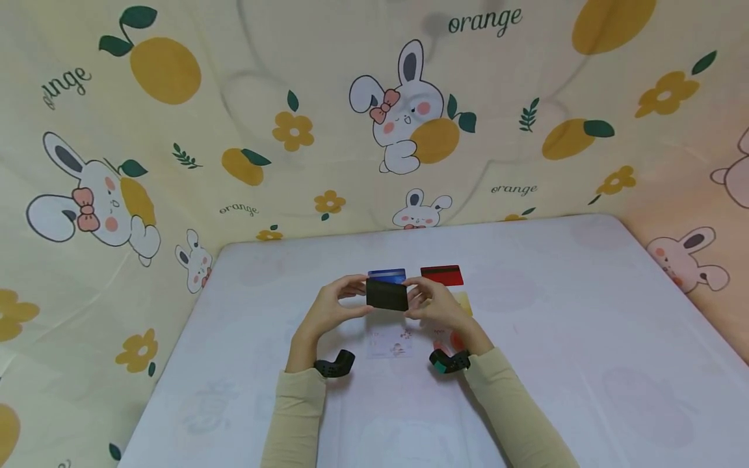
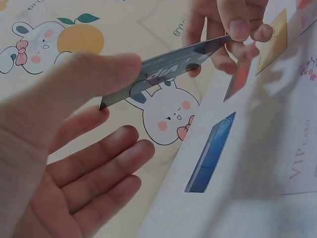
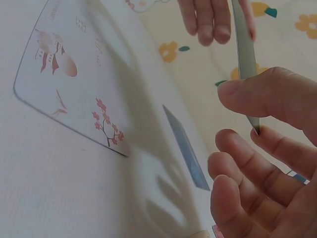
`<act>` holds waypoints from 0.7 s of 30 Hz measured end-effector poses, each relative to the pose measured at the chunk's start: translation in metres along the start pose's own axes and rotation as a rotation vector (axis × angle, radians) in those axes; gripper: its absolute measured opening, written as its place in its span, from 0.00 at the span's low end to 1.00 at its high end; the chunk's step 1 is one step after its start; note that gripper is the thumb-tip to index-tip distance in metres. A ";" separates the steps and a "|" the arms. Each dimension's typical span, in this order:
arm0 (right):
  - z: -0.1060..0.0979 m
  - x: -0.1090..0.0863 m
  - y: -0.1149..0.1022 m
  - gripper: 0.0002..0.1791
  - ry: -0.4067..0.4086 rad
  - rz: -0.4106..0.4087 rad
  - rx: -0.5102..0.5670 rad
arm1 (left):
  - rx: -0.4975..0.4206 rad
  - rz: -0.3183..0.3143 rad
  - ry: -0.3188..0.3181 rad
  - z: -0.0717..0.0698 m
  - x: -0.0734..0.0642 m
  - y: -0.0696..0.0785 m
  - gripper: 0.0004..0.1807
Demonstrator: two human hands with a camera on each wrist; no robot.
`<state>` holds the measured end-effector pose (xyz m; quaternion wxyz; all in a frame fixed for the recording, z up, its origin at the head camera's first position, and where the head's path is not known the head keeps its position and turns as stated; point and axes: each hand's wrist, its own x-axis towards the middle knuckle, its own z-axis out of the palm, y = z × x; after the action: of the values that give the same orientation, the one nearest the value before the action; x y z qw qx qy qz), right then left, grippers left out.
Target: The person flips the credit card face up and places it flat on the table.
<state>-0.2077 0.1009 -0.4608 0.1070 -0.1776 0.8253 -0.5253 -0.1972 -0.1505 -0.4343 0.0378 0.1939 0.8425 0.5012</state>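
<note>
While a cream cloth [image 1: 328, 65] printed with rabbits and oranges hangs across the far side and down the left and right, a white table [image 1: 556, 364] spreads in front of it. Two beige sleeves [image 1: 517, 409] reach in from the near edge. The left hand [image 1: 333, 302] pinches one end of a black card [image 1: 387, 295] between thumb and forefinger, its other fingers loosely bent and apart from it. The right hand [image 1: 439, 302] grips the opposite end the same way. A dark device [image 1: 336, 365] sits at each wrist. The black card is held up above the middle of the table, lettering on its far face. Below it, on the near side, lies a pale card [image 1: 391, 343] with blossoms. On the far side are a blue card [image 1: 386, 274], left, and a red card [image 1: 441, 275], right. Nearer than the red one, a gold card [image 1: 464, 302] shows partly behind the right hand.
</note>
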 end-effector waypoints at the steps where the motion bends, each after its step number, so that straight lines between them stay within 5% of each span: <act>1: 0.000 0.000 0.000 0.31 0.000 0.006 0.004 | 0.000 0.000 -0.002 0.000 0.000 0.000 0.33; 21: 0.002 0.001 0.004 0.31 0.021 0.007 -0.016 | 0.021 -0.071 -0.009 0.004 0.001 -0.019 0.33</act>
<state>-0.2086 0.1004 -0.4655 0.0988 -0.1698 0.8311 -0.5203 -0.2027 -0.1544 -0.4528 0.0573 0.1663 0.8540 0.4897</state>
